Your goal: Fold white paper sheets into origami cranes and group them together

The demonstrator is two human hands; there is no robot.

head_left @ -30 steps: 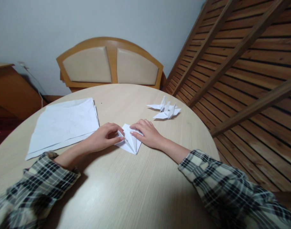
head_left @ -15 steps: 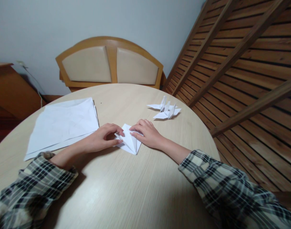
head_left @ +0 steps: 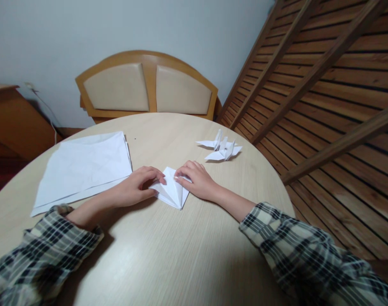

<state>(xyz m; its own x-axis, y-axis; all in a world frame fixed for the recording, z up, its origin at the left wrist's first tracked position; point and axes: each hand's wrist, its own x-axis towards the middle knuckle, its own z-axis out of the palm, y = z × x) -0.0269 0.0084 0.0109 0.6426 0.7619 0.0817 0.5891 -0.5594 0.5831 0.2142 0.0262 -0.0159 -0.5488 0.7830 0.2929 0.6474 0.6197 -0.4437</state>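
Note:
A small white paper, folded into a kite-like shape, lies on the round wooden table in front of me. My left hand rests at its left side, fingers curled and pinching a raised flap. My right hand presses its fingertips flat on the paper's upper right part. Both sleeves are plaid.
A stack of white sheets lies at the left of the table. Two finished paper cranes sit at the far right near the table edge. A wooden chair stands behind the table, and slatted wood panels fill the right side.
My left hand has pulled a little to the left, lifting the left flap of the folded paper outward. My right hand stays pressed in place.

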